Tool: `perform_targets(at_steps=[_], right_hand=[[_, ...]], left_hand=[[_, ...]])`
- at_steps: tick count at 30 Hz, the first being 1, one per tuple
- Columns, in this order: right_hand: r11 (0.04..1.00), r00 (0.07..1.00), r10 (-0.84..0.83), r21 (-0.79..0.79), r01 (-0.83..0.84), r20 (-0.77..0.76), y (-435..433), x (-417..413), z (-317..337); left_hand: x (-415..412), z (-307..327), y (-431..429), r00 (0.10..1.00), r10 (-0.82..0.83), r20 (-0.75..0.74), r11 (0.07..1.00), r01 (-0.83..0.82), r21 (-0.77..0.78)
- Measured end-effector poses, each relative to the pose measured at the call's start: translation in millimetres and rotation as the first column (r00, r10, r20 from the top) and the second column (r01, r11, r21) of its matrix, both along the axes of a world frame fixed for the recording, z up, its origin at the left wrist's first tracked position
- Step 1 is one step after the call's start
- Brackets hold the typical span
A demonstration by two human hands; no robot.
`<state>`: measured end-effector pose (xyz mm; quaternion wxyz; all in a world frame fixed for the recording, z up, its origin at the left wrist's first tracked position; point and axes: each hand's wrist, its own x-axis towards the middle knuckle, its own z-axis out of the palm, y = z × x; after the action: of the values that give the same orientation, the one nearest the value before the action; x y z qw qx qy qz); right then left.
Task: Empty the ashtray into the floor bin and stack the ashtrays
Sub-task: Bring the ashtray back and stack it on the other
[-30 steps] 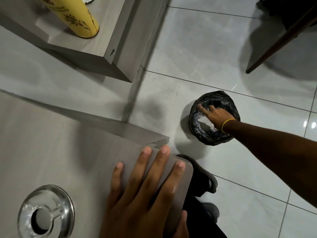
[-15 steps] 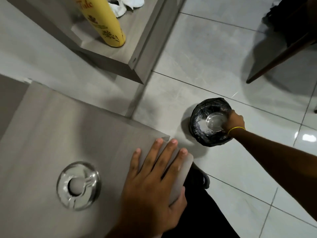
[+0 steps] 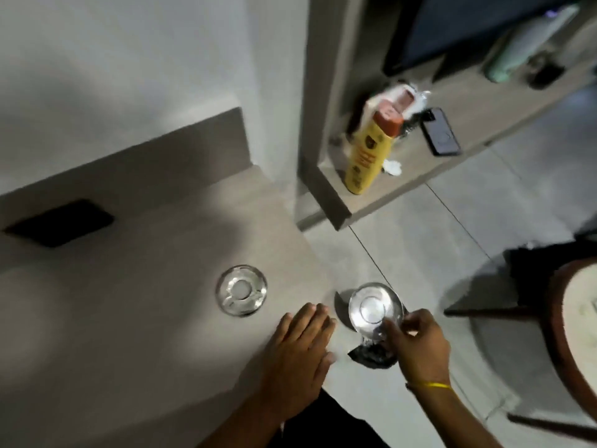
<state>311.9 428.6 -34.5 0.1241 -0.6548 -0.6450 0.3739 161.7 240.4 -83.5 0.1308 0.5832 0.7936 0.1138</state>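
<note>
Pinching the glass ashtray (image 3: 374, 310) by its near rim, the right hand (image 3: 420, 347) keeps it level for stacking; the left hand (image 3: 298, 354), spread flat, steadies on the bench (image 3: 129, 302), second ashtray (image 3: 241, 291) just beyond.

bare forearms; thin yellow band (image 3: 433, 385) on the right wrist.

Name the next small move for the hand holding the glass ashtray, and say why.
Probably carry the held ashtray left and set it onto the ashtray on the counter. The right hand has it upright in its grip above the floor bin, it looks empty, and the left hand only rests flat on the counter.
</note>
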Motion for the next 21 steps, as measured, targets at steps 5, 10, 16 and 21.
perform_targets(at_steps=[5,10,16,21], right_hand=[[0.955,0.958,0.281,-0.08,-0.285,-0.064,-68.3,-77.5,18.2],[0.877,0.882,0.457,-0.111,-0.468,-0.112,-139.4,-150.3,13.3],[0.793,0.792,0.592,-0.07,-0.606,-0.153,-196.7,-212.7,-6.4],[0.8,0.806,0.565,-0.122,-0.588,-0.177,-211.7,-231.7,-22.1]], left_hand=[[-15.8,9.4,-85.2,0.875,0.484,-0.023,0.874,-0.483,0.049],[-57.7,6.1,-173.4,0.679,0.733,-0.047,0.68,-0.733,0.028],[-83.3,-17.0,-264.1,0.537,0.834,-0.13,0.544,-0.838,0.029],[-81.6,-28.1,-271.0,0.524,0.843,-0.124,0.535,-0.839,0.096]])
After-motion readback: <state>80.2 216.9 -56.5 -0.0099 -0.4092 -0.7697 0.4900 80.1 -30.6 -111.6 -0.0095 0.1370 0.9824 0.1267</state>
